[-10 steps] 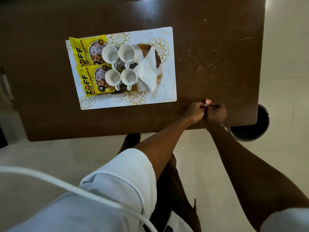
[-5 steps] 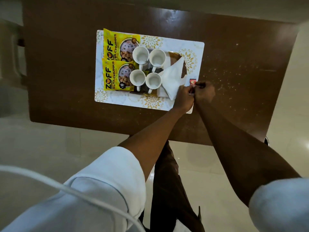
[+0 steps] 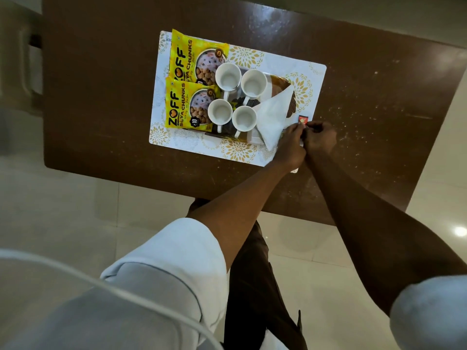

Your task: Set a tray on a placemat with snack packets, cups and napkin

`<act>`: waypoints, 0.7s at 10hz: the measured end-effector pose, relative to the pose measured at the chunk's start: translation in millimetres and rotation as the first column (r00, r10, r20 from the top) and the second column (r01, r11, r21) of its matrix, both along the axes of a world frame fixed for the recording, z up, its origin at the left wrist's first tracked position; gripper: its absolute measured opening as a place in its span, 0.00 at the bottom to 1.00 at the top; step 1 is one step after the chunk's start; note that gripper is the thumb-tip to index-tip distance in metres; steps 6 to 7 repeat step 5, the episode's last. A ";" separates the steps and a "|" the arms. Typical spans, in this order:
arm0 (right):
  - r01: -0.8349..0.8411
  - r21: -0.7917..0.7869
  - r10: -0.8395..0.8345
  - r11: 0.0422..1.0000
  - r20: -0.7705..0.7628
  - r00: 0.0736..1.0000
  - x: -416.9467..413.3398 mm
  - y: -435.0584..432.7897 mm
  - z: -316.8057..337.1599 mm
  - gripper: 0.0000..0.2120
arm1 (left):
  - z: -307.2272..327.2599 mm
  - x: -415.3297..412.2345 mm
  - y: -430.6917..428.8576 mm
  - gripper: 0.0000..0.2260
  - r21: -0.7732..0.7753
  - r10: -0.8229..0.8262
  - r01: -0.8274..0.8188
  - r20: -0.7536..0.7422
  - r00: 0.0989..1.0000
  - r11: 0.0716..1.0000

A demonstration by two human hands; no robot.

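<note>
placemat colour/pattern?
The placemat is white with gold floral medallions; head view shows it best.

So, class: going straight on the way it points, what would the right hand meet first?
Pointing up-left in the picture, the right hand would meet the small red sachet it pinches with the left hand, then probably the white napkin; depth is unclear.

One head-worn wide-angle camera. It faces steeply down from well above the table (image 3: 101,109). Floor (image 3: 75,198) fills the lower frame.
</note>
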State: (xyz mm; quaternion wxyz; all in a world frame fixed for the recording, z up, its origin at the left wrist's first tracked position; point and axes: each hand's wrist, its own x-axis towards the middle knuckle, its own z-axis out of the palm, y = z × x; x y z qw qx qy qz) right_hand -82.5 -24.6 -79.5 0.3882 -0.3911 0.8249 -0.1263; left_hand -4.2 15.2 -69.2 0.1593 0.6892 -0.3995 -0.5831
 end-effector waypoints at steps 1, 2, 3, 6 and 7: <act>0.005 0.010 -0.005 1.000 0.005 1.000 0.7 -1.6 1.7 0.12 | 3.4 2.0 -1.9 0.26 0.019 -0.014 0.015 -0.026 1.000 1.000; 0.016 0.008 -0.016 1.000 0.008 1.000 1.4 1.4 2.0 0.13 | 7.7 0.7 0.1 0.26 0.021 -0.003 0.004 -0.034 0.999 1.000; 0.062 0.017 -0.063 0.998 0.059 0.996 1.3 3.2 2.1 0.14 | 10.0 7.8 4.7 0.26 -0.039 0.008 -0.009 -0.040 0.999 0.999; 0.064 0.007 -0.064 0.998 0.056 0.996 7.4 18.3 29.5 0.16 | 40.8 25.7 13.2 0.24 -0.105 0.025 -0.043 -0.166 0.986 0.994; 0.064 0.007 -0.064 0.998 0.056 0.996 7.4 18.3 29.5 0.16 | 40.8 25.7 13.2 0.24 -0.105 0.025 -0.043 -0.166 0.986 0.994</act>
